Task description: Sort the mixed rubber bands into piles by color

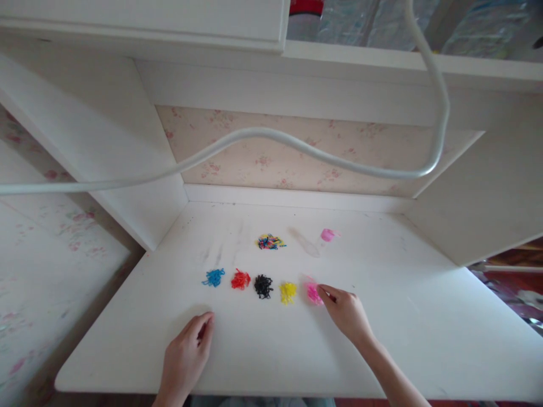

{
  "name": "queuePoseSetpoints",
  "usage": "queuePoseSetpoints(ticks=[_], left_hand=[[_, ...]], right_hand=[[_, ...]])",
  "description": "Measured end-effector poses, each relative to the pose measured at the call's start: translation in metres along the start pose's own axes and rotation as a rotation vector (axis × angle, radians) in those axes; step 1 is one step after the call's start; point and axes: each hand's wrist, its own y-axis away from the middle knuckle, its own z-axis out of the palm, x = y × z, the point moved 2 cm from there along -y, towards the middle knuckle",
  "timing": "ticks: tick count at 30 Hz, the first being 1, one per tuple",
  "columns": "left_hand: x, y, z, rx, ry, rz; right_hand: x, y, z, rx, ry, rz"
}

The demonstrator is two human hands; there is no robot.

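My right hand [345, 311] is at the pink pile of small rubber bands [313, 294], thumb and fingertips pinched together at its right edge. Whatever sits between those fingertips is too small to make out. My left hand [189, 350] rests on the white desk with its fingers curled closed, below the blue pile [214, 277]. Between the two hands lie a red pile [241, 279], a black pile [263, 286] and a yellow pile [288, 293], in a row. Behind them is a mixed-colour pile [270, 242].
A clear container with a pink cap [328, 235] lies behind the pink pile, with a greyish smudge [304, 243] on its left. White side panels flank the desk [407, 339]. A thick white cable [263, 133] crosses the upper view, below a shelf [365, 68].
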Motion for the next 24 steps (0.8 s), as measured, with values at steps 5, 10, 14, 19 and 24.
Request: queuePoseSetpoints(ticks=[5,10,14,19,24], left_hand=[[0.001,-0.001,0.0,0.0,-0.021,-0.009],[0.003,-0.005,-0.002,0.0,0.027,0.008],[0.017,-0.019,-0.009,-0.033,0.081,0.007],[0.059,-0.056,-0.017,-0.156,0.104,0.065],[0.104,-0.1,-0.009,-0.21,0.086,0.177]], right_hand=[[0.012,0.005,0.004,0.03,-0.03,0.007],[0.023,0.009,-0.003,0.101,-0.107,0.106],[0.04,0.015,-0.003,0.094,-0.164,0.237],[0.06,0.015,0.01,0.069,-0.24,0.275],[0.055,-0.02,0.013,0.074,-0.103,0.017]])
